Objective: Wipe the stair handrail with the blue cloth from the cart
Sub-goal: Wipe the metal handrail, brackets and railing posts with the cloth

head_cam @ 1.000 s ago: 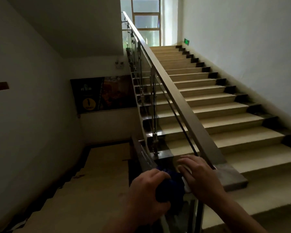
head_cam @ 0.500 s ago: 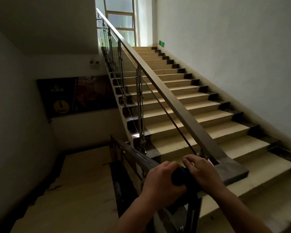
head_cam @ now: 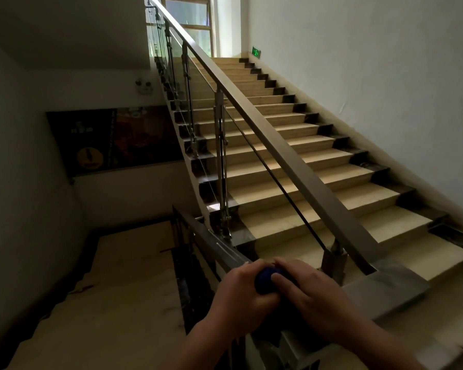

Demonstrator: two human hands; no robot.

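Bunched blue cloth (head_cam: pixel 263 283) sits on the brown handrail's (head_cam: pixel 300 166) lower turn.

Blue cloth (head_cam: pixel 262 283): I see only a small patch; my left hand (head_cam: pixel 241 297) and right hand (head_cam: pixel 313 300) cover the rest. Handrail (head_cam: pixel 292 156): its corner hidden beneath them. Poster (head_cam: pixel 112 140): print too dim to read. Both forearms: cut by the bottom edge.

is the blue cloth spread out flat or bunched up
Bunched up: only a small rounded wad of the blue cloth shows, squeezed between the left hand and right hand at the handrail's lower end.
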